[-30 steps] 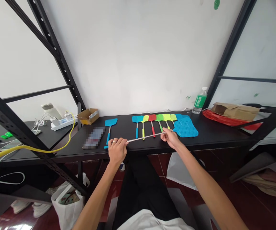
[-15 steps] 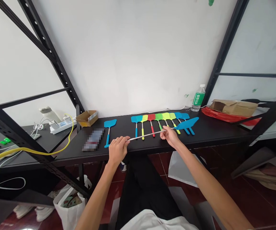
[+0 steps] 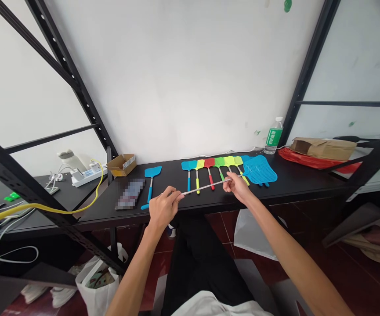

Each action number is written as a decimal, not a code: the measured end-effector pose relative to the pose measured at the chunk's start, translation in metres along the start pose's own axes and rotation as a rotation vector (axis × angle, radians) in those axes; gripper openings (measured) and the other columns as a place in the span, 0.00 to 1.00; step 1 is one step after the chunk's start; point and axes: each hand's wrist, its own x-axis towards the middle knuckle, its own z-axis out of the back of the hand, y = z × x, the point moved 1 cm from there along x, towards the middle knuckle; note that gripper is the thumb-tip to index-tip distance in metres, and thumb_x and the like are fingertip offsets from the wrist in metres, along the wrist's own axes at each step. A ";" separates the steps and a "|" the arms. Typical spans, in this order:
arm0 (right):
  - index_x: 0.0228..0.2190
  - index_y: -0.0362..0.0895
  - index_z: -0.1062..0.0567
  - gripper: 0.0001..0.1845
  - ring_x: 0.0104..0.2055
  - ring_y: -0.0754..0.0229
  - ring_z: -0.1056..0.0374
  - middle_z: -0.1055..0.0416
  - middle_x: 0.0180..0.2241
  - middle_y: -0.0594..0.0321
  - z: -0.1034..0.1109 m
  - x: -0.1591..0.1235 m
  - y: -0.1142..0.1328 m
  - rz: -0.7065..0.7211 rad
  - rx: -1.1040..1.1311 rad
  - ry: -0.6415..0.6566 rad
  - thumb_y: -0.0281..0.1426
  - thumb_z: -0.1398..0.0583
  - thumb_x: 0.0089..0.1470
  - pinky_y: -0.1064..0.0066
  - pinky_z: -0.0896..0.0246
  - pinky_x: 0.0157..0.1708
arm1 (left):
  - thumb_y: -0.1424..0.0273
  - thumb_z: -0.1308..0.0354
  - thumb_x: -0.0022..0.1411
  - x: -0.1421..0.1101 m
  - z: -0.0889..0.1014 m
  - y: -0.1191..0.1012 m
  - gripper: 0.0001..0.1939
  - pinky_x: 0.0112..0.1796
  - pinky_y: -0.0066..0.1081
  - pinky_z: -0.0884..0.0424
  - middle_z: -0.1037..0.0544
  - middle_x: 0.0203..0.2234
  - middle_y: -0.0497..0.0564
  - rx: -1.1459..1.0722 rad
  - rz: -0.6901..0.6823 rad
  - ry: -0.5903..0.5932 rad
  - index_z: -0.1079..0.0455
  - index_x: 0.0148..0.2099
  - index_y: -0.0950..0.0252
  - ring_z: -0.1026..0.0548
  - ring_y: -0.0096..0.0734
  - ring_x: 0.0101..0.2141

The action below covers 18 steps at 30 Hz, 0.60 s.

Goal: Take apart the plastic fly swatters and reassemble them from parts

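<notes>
Both hands hold one blue fly swatter (image 3: 260, 170) across the front of the black table, its thin metal rod stretched between them. My left hand (image 3: 164, 207) is closed round the handle end, where a bit of blue handle sticks out to the left. My right hand (image 3: 237, 186) pinches the rod close to the blue head, which faces up at the right. Behind the rod, several short-handled swatters lie in a row: blue, yellow, a red swatter (image 3: 209, 163), green, yellow. The held head partly hides blue ones at the right. Another blue swatter (image 3: 153, 171) lies apart at the left.
On the table (image 3: 166, 184) a blurred-out phone-like slab (image 3: 131, 193) and a small cardboard box (image 3: 121, 165) stand left. A water bottle (image 3: 273, 136) and a brown paper package (image 3: 321, 148) on red plastic are right. A yellow cable (image 3: 77, 210) crosses the left rack post.
The held swatter has rolled about its rod: its head, seen nearly edge-on before, now shows its broad flat face. Both hands keep their grip; the view shifts slightly.
</notes>
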 end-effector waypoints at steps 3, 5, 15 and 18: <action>0.11 0.45 0.33 0.29 0.16 0.63 0.43 0.40 0.10 0.63 -0.002 -0.003 0.008 -0.005 -0.080 0.037 0.46 0.41 0.57 0.68 0.47 0.22 | 0.60 0.54 0.73 0.002 0.005 0.000 0.19 0.24 0.30 0.47 0.21 0.38 0.50 -0.019 -0.004 0.018 0.23 0.41 0.58 0.29 0.27 0.25; 0.09 0.46 0.37 0.31 0.16 0.63 0.44 0.48 0.08 0.66 -0.003 -0.005 0.013 -0.003 -0.108 0.071 0.45 0.41 0.58 0.68 0.49 0.22 | 0.59 0.54 0.73 0.004 0.008 0.000 0.19 0.25 0.30 0.46 0.21 0.38 0.50 -0.044 -0.006 0.045 0.23 0.41 0.58 0.28 0.27 0.26; 0.13 0.44 0.27 0.27 0.19 0.62 0.43 0.42 0.11 0.64 0.003 -0.009 0.024 0.046 -0.139 0.156 0.45 0.40 0.57 0.68 0.44 0.24 | 0.56 0.55 0.73 0.009 0.017 0.006 0.20 0.25 0.29 0.45 0.22 0.29 0.49 -0.150 -0.020 0.152 0.23 0.43 0.57 0.26 0.30 0.27; 0.14 0.43 0.25 0.28 0.21 0.62 0.40 0.39 0.13 0.63 0.011 -0.008 0.023 0.049 -0.186 0.208 0.45 0.42 0.60 0.69 0.42 0.26 | 0.58 0.54 0.73 0.010 0.022 0.008 0.19 0.26 0.28 0.43 0.20 0.29 0.48 -0.167 -0.015 0.183 0.23 0.41 0.57 0.24 0.31 0.30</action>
